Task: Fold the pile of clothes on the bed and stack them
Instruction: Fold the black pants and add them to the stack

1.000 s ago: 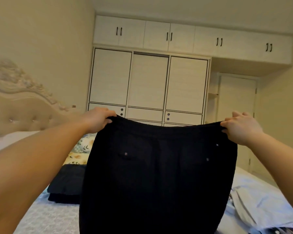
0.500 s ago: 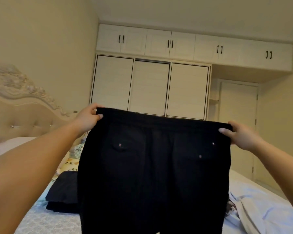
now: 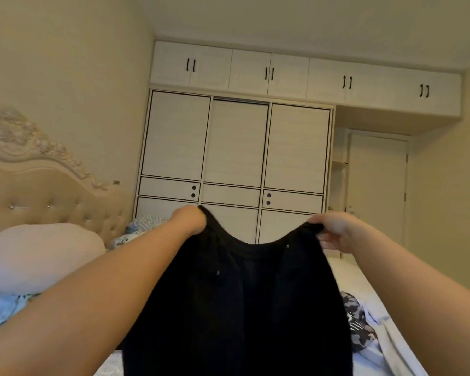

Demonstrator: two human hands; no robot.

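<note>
Head view. A pair of black woven trousers (image 3: pixel 236 308) hangs in the air in front of the person, held up by the waistband above the bed (image 3: pixel 356 280). The left hand (image 3: pixel 190 219) has its fingers curled round the left end of the waistband; the right hand (image 3: pixel 334 230) pinches the right end between thumb and curled fingers. Neither hand is empty or relaxed. The waistband sags in a shallow curve between the two grips, which suggests the hands stand closer together than the garment's full width, probably as a first move toward bringing the two sides together for a lengthwise fold. Holding the garment by its top edge lets the legs hang straight under their own weight, so that creases fall out before folding. Small pale rivets or buttons mark the pocket area below the waistband.

To the right on the bed lie unfolded clothes: a black-and-white patterned garment (image 3: pixel 356 318) and a pale blue shirt (image 3: pixel 391 348). A pale rounded pillow (image 3: pixel 38 256) rests against the tufted beige headboard (image 3: pixel 52 196). A white wardrobe with black-trimmed panels (image 3: pixel 236 147) fills the far wall. No finished stack is visible here.
</note>
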